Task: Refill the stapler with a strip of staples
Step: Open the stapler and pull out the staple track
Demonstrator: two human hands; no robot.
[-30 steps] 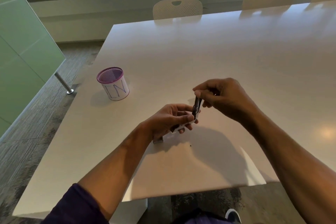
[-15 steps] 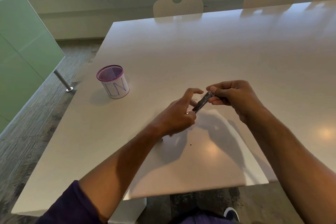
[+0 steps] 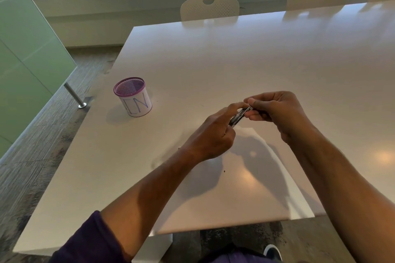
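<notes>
Small dark metal stapler (image 3: pixel 239 115), tilted toward 2 o'clock, pinched at opposite ends by left hand (image 3: pixel 213 134) and right hand (image 3: pixel 275 111).

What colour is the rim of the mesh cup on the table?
Purple. The mesh cup has a purple rim and mesh above a white wrap with blue lettering; head view.

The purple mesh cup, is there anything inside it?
The purple mesh cup shows only bare mesh on its inner wall, nothing sticking above the rim. Its bottom is hidden by the near wall.
</notes>
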